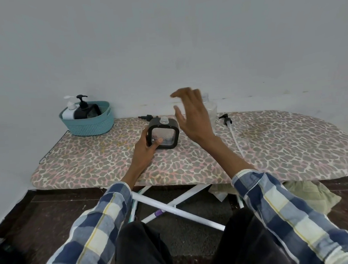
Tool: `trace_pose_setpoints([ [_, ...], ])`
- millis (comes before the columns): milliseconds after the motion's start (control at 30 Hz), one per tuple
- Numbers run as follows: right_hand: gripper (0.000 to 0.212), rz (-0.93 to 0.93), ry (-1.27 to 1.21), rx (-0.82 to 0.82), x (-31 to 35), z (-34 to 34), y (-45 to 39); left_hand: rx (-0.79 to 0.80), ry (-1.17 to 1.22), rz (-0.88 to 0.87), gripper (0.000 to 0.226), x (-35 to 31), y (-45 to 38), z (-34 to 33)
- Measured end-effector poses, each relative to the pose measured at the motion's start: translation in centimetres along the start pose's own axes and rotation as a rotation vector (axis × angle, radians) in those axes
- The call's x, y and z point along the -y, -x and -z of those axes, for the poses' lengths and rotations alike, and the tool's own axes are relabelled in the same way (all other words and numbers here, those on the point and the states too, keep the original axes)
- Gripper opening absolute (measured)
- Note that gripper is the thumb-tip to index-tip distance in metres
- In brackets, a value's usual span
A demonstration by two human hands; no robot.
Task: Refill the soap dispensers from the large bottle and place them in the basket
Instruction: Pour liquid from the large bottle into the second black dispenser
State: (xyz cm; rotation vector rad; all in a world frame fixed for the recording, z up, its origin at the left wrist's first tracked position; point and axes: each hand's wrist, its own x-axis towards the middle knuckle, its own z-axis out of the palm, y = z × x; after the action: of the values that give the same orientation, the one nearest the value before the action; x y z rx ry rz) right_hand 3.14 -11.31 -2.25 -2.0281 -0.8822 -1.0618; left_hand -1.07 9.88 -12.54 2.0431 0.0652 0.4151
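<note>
Left hand point(144, 149) grips dispenser point(163, 135); right hand point(192, 114) above — open.

Ironing board point(271, 146) cover is a leopard-ish print, grey-brown spots on cream with pink running through it, and the legs point(179, 208) underneath are white with a little purple bit. Far left there's a teal basket point(87, 125) with a woven-look lower half, holding one white dispenser point(69, 112) and one black dispenser point(86, 111). The square dispenser point(163, 135) in the middle has a black frame around clear textured glass. Sleeves point(275, 207) are blue, white and grey plaid with thin yellow lines. Wall point(163, 40) is pale grey, floor point(42, 221) dark reddish brown.
</note>
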Motion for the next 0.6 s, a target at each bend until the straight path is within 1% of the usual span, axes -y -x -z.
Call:
trace_pose_setpoints([
  [67,0.032,-0.077,0.013,-0.189,-0.7,1.0,0.2,0.004,-0.014,-0.012,0.065,-0.1,0.1,0.0],
  [133,0.041,-0.189,0.001,-0.303,-1.8,1.9,0.9,0.003,-0.031,-0.02,0.064,-0.2,0.2,-0.1],
  [167,0.048,-0.251,-0.007,-0.332,-2.4,2.2,1.4,0.004,-0.042,-0.023,0.064,-0.3,0.2,-0.2],
  [233,0.064,-0.372,-0.029,-0.33,-3.6,2.6,2.9,0.011,-0.07,-0.036,0.065,-0.4,0.2,-0.3],
  [300,0.082,-0.494,-0.06,-0.258,-4.5,2.6,4.7,0.016,-0.09,-0.057,0.066,-0.4,0.3,-0.3],
  [367,0.094,-0.625,-0.099,-0.151,-5.3,2.1,6.5,0.014,-0.104,-0.087,0.067,-0.4,0.4,-0.4],
  [400,0.095,-0.691,-0.129,-0.092,-5.6,1.8,7.3,0.012,-0.116,-0.1,0.067,-0.4,0.4,-0.4],
  [467,0.086,-0.787,-0.194,0.035,-6.3,1.2,8.5,0.008,-0.141,-0.112,0.068,-0.5,0.4,-0.4],
  [533,0.08,-0.806,-0.218,0.153,-6.9,0.5,9.0,0.002,-0.166,-0.116,0.068,-0.5,0.4,-0.5],
  [600,0.086,-0.803,-0.246,0.213,-7.1,0.1,8.9,-0.005,-0.173,-0.126,0.066,-0.5,0.5,-0.6],
])
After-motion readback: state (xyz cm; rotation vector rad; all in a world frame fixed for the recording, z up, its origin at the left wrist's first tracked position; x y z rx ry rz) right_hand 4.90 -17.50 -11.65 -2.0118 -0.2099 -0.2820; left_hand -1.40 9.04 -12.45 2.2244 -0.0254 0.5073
